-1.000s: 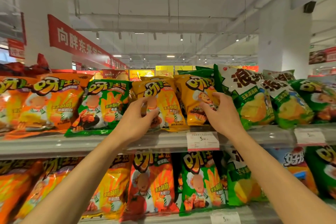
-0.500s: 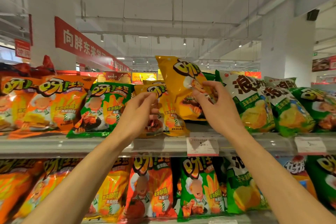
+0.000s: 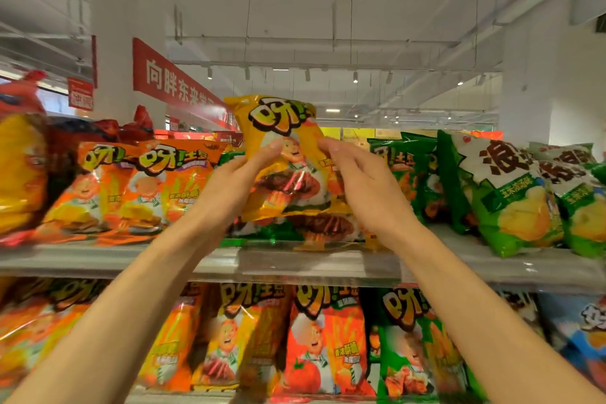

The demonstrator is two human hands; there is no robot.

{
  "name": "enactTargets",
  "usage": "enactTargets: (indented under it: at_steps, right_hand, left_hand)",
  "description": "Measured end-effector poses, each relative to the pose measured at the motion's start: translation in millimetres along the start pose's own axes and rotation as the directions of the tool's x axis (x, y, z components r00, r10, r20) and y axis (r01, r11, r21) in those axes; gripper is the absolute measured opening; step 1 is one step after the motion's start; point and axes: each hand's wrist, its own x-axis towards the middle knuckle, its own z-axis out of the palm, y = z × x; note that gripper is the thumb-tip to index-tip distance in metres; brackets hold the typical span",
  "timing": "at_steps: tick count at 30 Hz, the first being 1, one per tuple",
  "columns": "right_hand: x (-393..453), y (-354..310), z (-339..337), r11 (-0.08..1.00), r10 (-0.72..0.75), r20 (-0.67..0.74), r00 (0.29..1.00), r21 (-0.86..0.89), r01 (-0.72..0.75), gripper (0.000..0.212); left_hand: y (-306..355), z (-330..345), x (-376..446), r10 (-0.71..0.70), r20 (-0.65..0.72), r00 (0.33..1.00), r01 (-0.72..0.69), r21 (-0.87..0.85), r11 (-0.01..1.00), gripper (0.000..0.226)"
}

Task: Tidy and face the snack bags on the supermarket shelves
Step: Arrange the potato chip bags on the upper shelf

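Both forearms reach up and forward to the upper shelf [image 3: 98,264]. The left hand [image 3: 229,187] and the right hand [image 3: 364,187] hold one yellow bag [image 3: 282,154] between them, upright and lifted above that shelf, fingers lying along its sides with the tips pressed on its front. On the shelf left of the bag stand two orange bags [image 3: 137,187]. To its right stand two green-and-white bags [image 3: 505,193]. Motion blur hides further counts.
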Motion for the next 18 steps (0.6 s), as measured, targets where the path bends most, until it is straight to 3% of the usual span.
enactTargets:
  at_steps: [5,8,12,15,18]
  right_hand:
    - [5,-15,46,0.995,-0.015,0.074,0.997,0.102,0.008,0.039]
    - [16,-15,62,0.994,-0.003,0.087,0.996,0.107,-0.006,0.035]
    - [33,0,76,0.99,0.048,0.035,0.998,-0.136,-0.043,0.037]
    - [39,14,100,0.941,0.153,0.081,0.985,-0.315,-0.12,0.055]
    - [42,25,124,0.918,0.276,0.129,0.952,-0.327,-0.222,0.082]
  left_hand:
    - [-9,-45,-8,0.007,-0.059,0.998,-0.006,0.02,1.0,0.06]
    - [-23,-71,-8,0.016,-0.131,0.991,-0.015,0.012,1.0,0.058]
    - [-38,-108,-8,0.054,-0.178,0.983,-0.047,0.04,0.998,0.059]
    - [-46,-134,-10,0.078,-0.189,0.979,-0.07,0.047,0.996,0.055]
    - [-56,-151,-13,0.095,-0.197,0.976,-0.081,0.075,0.994,0.052]
